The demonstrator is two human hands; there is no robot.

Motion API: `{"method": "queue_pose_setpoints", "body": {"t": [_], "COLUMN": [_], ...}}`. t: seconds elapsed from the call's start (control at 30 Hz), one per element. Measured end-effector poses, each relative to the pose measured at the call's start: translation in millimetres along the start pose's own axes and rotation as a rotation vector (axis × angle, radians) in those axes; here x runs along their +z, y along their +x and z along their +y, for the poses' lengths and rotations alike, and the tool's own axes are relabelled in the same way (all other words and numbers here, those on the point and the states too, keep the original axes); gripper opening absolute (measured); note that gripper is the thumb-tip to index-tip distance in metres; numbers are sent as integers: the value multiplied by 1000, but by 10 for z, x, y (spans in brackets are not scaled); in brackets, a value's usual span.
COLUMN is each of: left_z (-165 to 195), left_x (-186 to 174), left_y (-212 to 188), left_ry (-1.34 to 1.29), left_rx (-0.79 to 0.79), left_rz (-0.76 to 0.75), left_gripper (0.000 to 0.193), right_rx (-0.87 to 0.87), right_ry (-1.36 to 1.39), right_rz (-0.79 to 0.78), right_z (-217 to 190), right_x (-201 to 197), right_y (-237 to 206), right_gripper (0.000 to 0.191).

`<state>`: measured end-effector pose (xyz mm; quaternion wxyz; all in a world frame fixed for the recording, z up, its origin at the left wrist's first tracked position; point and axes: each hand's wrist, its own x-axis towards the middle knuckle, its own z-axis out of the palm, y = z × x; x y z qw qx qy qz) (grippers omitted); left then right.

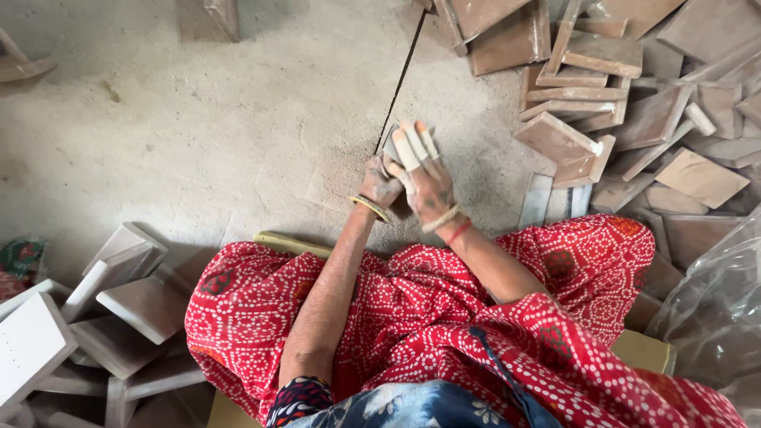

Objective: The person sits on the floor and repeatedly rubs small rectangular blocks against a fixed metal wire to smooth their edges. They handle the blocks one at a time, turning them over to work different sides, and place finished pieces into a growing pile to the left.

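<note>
Directly beneath the right hand (426,178) lies a small flat stone tile (391,147), of which only a grey edge shows at the left of the fingers (407,150). The right hand is laid palm-down over the tile, fingers extended and close together, pointing away from the body; pale tape or guards cover the fingertips. The left hand (379,184) sits just beside and slightly nearer the body, touching the right hand, its fingers curled around the near edge of the tile; how tightly it grips cannot be told. Both hands are in contact with the tile, so neither is nearer. A thin dark rod (403,75) runs from the far side of the tile away from the hands, its long axis tilted slightly to the right. The tile rests on the dusty floor (198,119). Both forearms extend forward over the red patterned cloth (412,309). A heap of brown tiles (618,95) lies to the right of the hands; pale tiles (119,317) lie well apart to the left.
</note>
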<state>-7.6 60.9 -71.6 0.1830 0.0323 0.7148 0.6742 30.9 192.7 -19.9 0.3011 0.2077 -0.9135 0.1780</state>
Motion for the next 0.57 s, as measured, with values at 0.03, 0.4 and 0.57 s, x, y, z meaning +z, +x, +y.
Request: {"method": "queue_pose_setpoints", "body": {"t": [0.03,0.4,0.57], "left_z": [-12,-129,-51], "left_x": [34,39,-21], "left_y": [-40,123,2], "left_ry": [20,-695,-137], "left_rx": [61,22,292], "left_rz": [23,68,26], "left_gripper": [20,20,57], "right_rx": [46,99,744], "right_ry": [32,122,648], "right_rz": [-22,-27,-85], "right_z": [31,-199,491], "right_x": [18,300,75], "right_y": [89,-18,216], "right_gripper": [26,32,38]}}
